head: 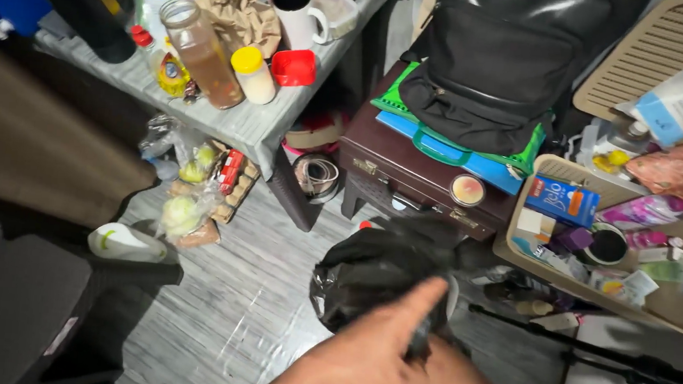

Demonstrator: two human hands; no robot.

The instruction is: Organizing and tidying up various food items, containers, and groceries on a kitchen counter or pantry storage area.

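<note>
Grey plank floor [224, 305] lies under the black plastic bag [380, 274], which bulges just far of both my hands, my left hand [377, 347] and right hand [456, 383] pinched closed on its near edge between them.

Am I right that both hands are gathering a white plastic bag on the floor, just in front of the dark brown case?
Not quite: the plastic bag is black, not white. The head view shows the left hand and right hand gathering it on the floor, just in front of the dark brown case.
</note>
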